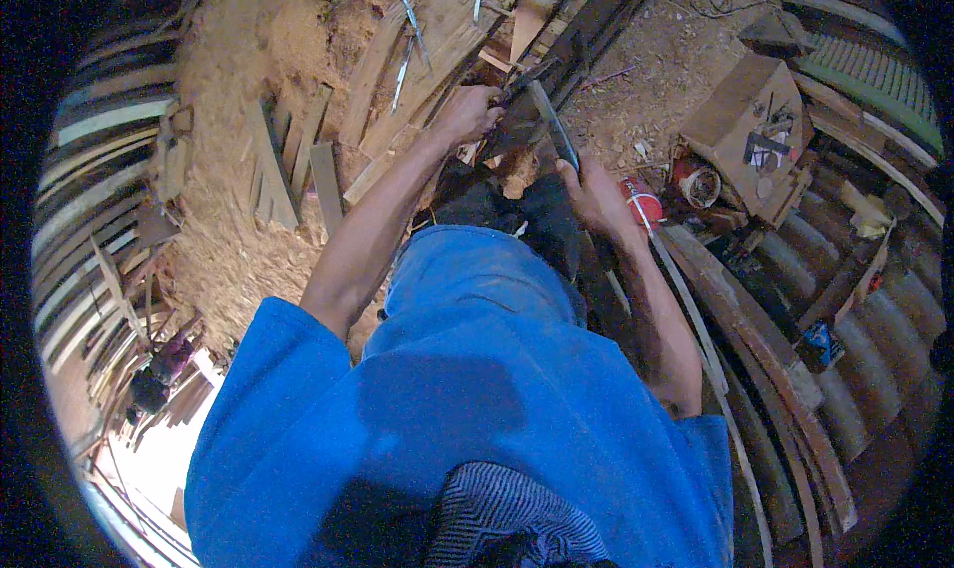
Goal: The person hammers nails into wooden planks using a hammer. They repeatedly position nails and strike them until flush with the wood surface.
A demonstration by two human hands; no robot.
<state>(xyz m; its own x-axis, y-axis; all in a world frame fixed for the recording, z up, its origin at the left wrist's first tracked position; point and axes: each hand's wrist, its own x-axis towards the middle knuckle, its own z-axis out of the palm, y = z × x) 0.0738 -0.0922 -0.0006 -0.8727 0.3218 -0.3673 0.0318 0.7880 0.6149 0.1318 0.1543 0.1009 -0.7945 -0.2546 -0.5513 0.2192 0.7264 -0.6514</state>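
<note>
My right hand (593, 192) is wrapped round the near end of a long, flat metal tool (553, 123). Its straight blade points forward and slightly left; whether it is a file or a chisel I cannot tell. My left hand (469, 116) is closed, its fingers curled beside a thin dark piece (532, 74) that juts to the right, close to the tool's far tip. What those fingers hold is mostly hidden. Both hands are above a dark beam (596, 31) and a thick weathered plank (427, 46), in front of my knees.
Metal strips (413, 21) lie on the plank. Wood offcuts (273, 165) rest on sawdust to the left. At right stand a wooden box with small tools on top (745, 121), an open can (698, 185) and a red round container (641, 202). Long boards (760, 344) lie beside my right arm.
</note>
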